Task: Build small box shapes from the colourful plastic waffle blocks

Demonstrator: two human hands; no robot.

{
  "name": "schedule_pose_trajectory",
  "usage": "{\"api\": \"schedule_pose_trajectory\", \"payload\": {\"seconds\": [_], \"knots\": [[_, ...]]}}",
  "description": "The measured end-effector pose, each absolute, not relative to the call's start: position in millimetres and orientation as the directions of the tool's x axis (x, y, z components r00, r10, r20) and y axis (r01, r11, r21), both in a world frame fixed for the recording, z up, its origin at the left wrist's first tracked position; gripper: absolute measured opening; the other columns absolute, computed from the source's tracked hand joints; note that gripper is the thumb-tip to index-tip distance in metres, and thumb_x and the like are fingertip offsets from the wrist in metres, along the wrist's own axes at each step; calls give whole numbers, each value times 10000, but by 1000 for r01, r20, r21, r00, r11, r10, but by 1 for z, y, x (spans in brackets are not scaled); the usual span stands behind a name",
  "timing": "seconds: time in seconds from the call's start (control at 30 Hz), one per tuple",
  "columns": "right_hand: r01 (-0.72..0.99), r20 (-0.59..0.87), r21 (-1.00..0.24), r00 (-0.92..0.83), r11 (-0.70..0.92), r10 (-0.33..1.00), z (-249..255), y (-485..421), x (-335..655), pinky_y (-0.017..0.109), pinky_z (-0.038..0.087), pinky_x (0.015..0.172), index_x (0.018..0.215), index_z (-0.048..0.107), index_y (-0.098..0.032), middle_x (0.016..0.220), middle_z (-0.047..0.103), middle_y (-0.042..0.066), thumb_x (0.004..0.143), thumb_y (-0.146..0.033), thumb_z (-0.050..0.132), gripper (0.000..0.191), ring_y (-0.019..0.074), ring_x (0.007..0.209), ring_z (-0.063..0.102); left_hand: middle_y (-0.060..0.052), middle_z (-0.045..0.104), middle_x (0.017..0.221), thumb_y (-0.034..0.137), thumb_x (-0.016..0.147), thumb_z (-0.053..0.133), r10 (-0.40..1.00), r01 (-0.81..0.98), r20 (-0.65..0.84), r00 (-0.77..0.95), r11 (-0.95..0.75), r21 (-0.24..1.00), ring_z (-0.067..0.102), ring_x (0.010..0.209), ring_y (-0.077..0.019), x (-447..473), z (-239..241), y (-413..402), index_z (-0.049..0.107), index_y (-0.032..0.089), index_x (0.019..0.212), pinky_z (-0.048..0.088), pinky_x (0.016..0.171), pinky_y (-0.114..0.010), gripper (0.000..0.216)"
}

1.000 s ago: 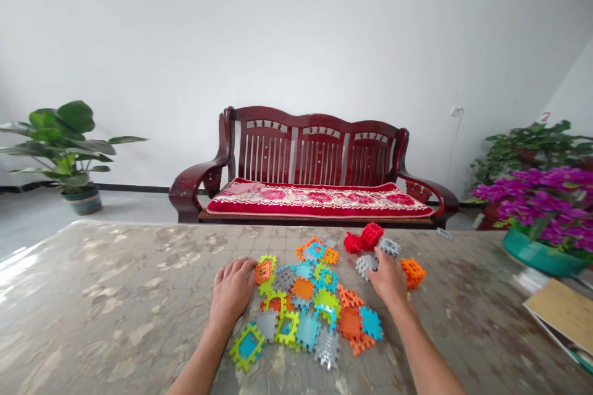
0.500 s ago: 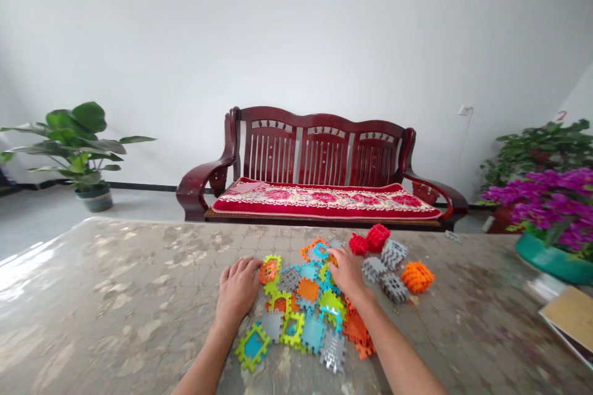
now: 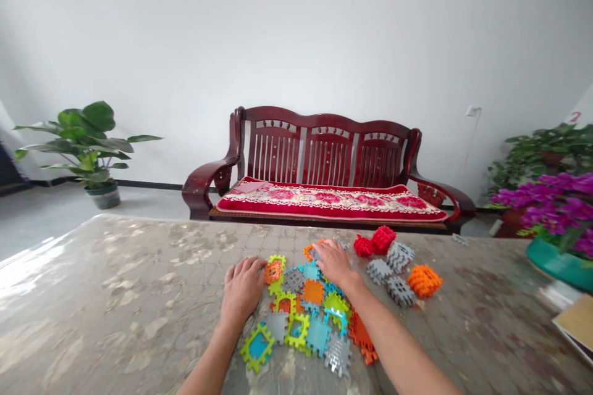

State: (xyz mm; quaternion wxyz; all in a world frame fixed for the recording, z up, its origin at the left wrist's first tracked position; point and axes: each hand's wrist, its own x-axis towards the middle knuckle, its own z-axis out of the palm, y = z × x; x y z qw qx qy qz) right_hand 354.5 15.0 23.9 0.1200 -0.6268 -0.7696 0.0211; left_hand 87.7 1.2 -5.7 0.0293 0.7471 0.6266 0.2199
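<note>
Many plastic interlocking tiles with notched edges lie in a loose pile on the table. My left hand (image 3: pixel 243 289) rests on the tabletop at the pile's left side, fingers loosely spread, its fingertips beside a small orange window tile (image 3: pixel 273 271) on a lime-green one. Over the far end of the pile is my right hand (image 3: pixel 334 264), fingers stretched over the tiles there and covering most of them. An orange tile (image 3: pixel 313 291) lies mid-pile, a grey lattice tile (image 3: pixel 293 280) left of it. Nearest me are a green frame with blue inside (image 3: pixel 257 347) and a grey brick-patterned tile (image 3: pixel 338 355).
Right of the pile stand stacked red tiles (image 3: pixel 383 239), grey tiles (image 3: pixel 401 291) and orange tiles (image 3: pixel 425 281). A teal pot (image 3: pixel 558 265) of purple flowers and a book (image 3: pixel 577 327) are at the table's right. Beyond the table is a wooden bench (image 3: pixel 327 154).
My right hand has shifted slightly left and now covers the blue tile at the far end of the pile. My left hand stays in place. The view has turned slightly left.
</note>
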Motion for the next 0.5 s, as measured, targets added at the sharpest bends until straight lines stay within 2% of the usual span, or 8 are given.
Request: {"api": "schedule_pose_trajectory", "payload": {"seconds": [0.13,0.23,0.37,0.5], "knots": [[952,209,-235,-147,195,967,24,9,351,364,349,1032,1201,637,-266,1202,671,60,878,-192,507,356,227,1174,517,-29,632,1296,301,918,431,950,920,291,114,-212,331,512,1219,-201,88,-6,1,660,306,1131,305,1050,-386,313],[938,266,-315,-59,145,962,24,9,351,332,368,1014,1167,665,-272,1150,692,54,897,-166,448,362,212,1136,550,-29,631,1296,306,917,435,951,918,288,114,-212,335,513,1219,-203,88,-6,1,660,307,1129,304,1050,-389,309],[859,325,-510,144,45,935,22,15,355,344,392,1016,1215,639,-223,1126,696,76,880,-147,407,414,209,1106,585,-27,629,1294,306,919,434,948,921,295,115,-214,327,518,1220,-205,87,-6,2,661,306,1124,303,1052,-394,306],[709,292,-704,255,27,922,17,18,363,314,489,907,1249,602,-189,1081,719,61,847,-168,380,460,181,982,653,-28,628,1297,309,919,435,948,922,297,117,-215,323,520,1217,-204,87,-6,1,661,309,1126,307,1051,-390,306]]}}
